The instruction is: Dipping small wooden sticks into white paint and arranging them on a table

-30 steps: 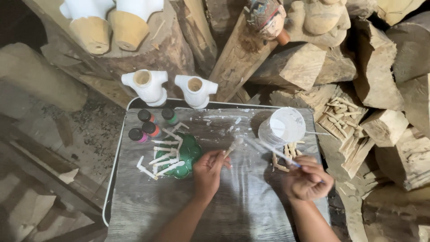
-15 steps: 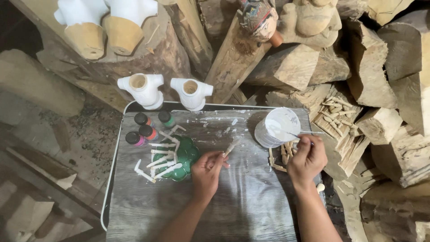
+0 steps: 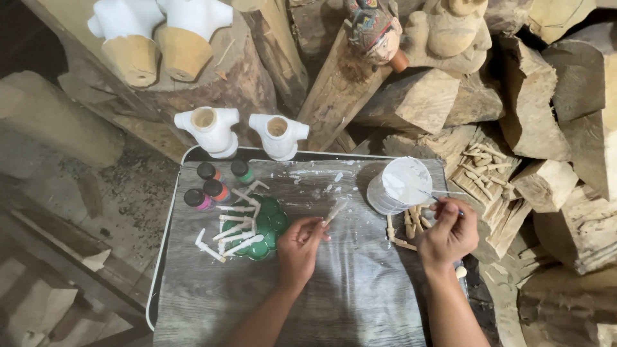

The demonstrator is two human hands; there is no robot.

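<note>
- Head view looks down on a grey wood-grain bench (image 3: 360, 302) with a white rim, set among stacked logs.
- Left hand (image 3: 299, 247) sits near the middle of the bench; its fingers (image 3: 313, 226) are pinched shut around the lower end of a small wooden stick piece (image 3: 334, 212) coated in white, which slants up toward the far edge.
- Right hand (image 3: 450, 234) hovers near the right edge of the bench; its fingers are closed on a thin paintbrush (image 3: 437, 198), whose tip reaches toward the white paint cup (image 3: 398, 185).
- That cup stands near the far right corner of the bench, tilted so its white inside faces the camera.
- Several bare wooden pieces (image 3: 411, 225) lie just beside the cup, between it and the right hand.
- Toward the left side of the bench, a green palette tray (image 3: 267, 225) carries a cluster of white-painted stick pieces (image 3: 234, 228); some of them spill off its left side onto the bench.
- 4 small paint bottles (image 3: 215, 183) with dark caps stand close together near the far left corner.
- 2 white-coated wooden torso shapes (image 3: 244, 132) with open round necks stand at the far edge of the bench, side by side.
- Smears of white paint (image 3: 315, 180) mark the bench surface by the far edge.
- Beyond the right edge, a pile of unpainted wooden pieces (image 3: 482, 170) rests on a log.
- A painted puppet head (image 3: 376, 32) leans against timbers well beyond the far edge.
</note>
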